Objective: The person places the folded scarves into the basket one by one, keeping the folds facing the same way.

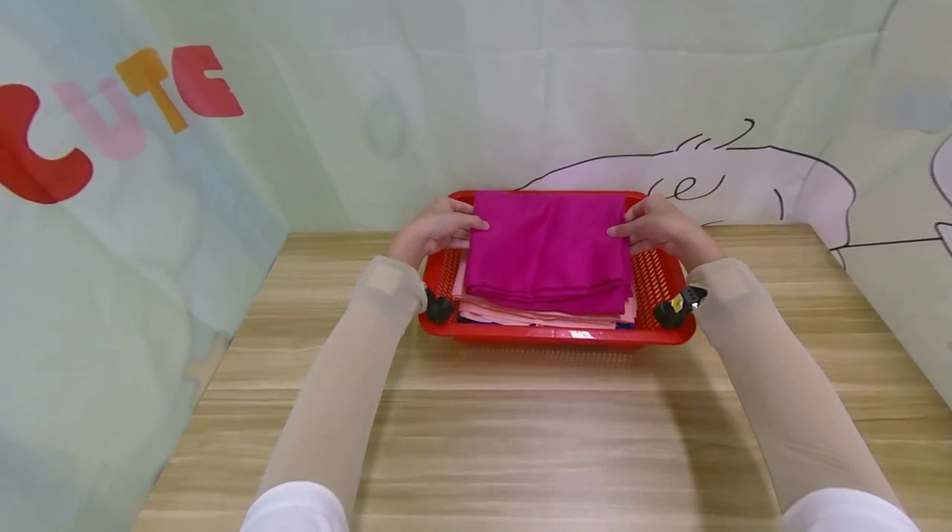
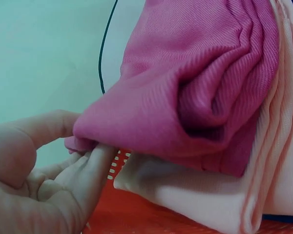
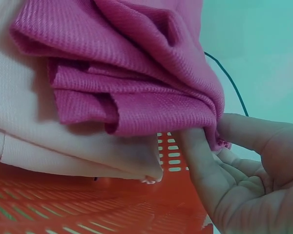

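Observation:
A folded magenta cloth lies on top of a folded pink cloth inside a red plastic basket. My left hand pinches the magenta cloth at its left edge, thumb above and fingers beneath, as the left wrist view shows. On the opposite side my right hand pinches the right edge the same way. Both wrist views show the gripped edges raised off the pink cloth, with several layers of fold visible. Something dark blue peeks out under the pink cloth.
The basket stands near the back of a wood-grain table, close to a pale printed curtain. Slotted basket walls rise beside both hands. Black wrist devices hang over the basket's side rims.

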`<state>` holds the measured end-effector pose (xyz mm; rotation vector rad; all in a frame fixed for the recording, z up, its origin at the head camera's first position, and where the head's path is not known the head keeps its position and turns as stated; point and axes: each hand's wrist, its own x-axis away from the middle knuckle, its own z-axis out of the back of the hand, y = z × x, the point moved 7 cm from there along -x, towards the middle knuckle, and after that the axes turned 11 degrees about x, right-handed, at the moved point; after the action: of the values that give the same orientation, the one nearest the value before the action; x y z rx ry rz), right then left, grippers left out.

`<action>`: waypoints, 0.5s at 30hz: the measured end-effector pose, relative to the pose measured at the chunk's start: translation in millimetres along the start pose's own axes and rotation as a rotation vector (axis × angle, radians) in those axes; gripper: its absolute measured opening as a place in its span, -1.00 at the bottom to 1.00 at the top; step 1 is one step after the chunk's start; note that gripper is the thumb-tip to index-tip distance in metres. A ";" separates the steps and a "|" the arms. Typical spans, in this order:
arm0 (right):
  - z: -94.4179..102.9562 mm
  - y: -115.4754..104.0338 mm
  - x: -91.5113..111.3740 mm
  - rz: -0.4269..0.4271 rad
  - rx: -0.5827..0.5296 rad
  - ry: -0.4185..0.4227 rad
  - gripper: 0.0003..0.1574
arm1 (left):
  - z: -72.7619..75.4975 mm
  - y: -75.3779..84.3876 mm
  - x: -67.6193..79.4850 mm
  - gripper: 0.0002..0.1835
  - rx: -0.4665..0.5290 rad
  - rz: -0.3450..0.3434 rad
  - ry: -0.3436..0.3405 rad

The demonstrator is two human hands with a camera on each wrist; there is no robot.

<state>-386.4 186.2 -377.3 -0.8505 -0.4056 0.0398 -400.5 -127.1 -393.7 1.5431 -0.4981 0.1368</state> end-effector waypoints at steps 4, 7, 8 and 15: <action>0.3 1.2 -0.6 -0.004 0.054 0.017 -0.59 | -1.1 1.0 0.1 -0.25 -0.042 -0.005 0.008; 0.2 1.4 -1.5 0.006 0.089 0.024 -0.58 | -1.0 1.1 0.0 -0.25 -0.062 -0.003 0.022; -0.2 1.2 -1.7 0.012 0.100 0.023 -0.57 | -1.0 1.0 0.3 -0.26 -0.071 -0.003 0.026; -4.6 0.2 -2.8 0.041 0.146 0.000 -0.47 | -1.1 -0.1 0.6 -0.27 -0.127 -0.005 0.037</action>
<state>-387.3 182.4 -381.1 -0.7150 -0.3806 0.1059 -399.7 -126.2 -393.4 1.4151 -0.4652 0.1271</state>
